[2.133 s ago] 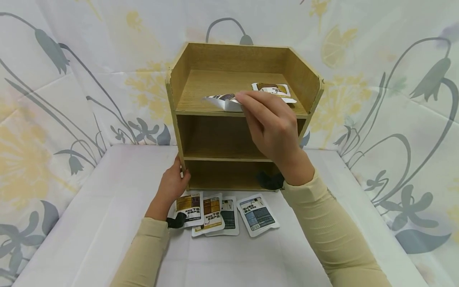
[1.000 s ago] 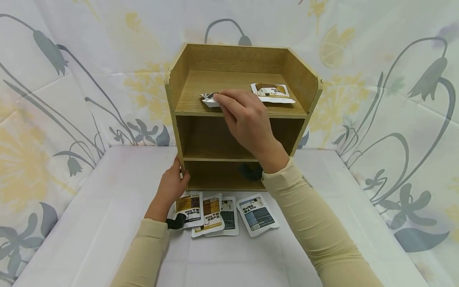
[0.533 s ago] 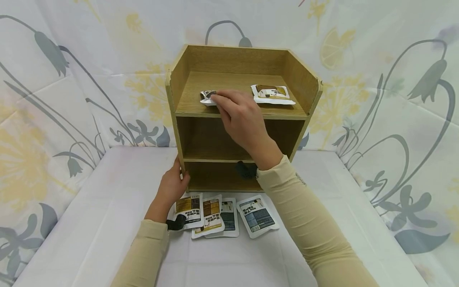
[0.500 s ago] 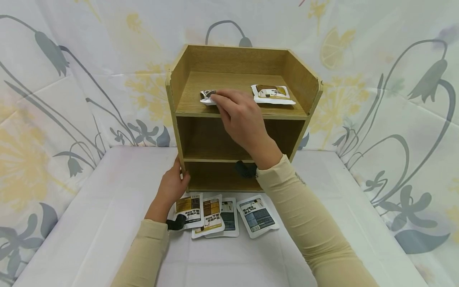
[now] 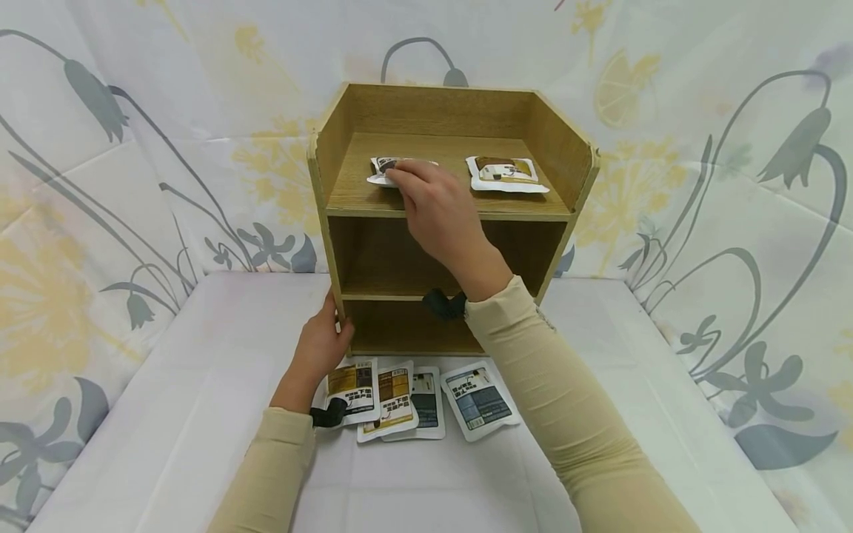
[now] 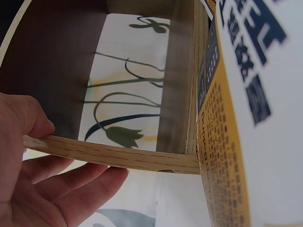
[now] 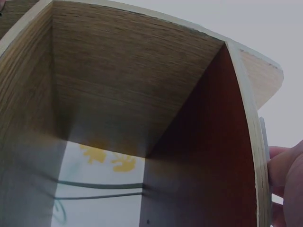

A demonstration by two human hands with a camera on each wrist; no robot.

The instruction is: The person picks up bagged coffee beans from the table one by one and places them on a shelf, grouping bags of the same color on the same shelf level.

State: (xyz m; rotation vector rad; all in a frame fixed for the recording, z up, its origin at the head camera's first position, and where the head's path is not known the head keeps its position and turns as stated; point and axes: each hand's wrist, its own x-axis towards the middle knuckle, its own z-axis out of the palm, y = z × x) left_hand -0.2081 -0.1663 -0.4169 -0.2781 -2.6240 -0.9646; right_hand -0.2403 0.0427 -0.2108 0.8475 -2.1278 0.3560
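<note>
A small wooden shelf unit stands at the back of the white table. My left hand grips its left side panel low down; in the left wrist view the thumb lies inside the panel's edge and the fingers outside. On the left part of the top board, my right hand pinches a white foil pouch with a dark print, partly hidden behind the fingers. To its right on the same board lies a brown-and-yellow pouch. At the right wrist view's edge, part of the right hand shows.
In front of the unit lie several pouches: a brown one beside the left wrist, a yellow one overlapping a dark green one, and a blue one apart on the right. Flowered cloth hangs around the table.
My right hand has carried its pouch leftward and down onto the top board, then a little farther back, where it now lies flatter. The left hand stays on the side panel.
</note>
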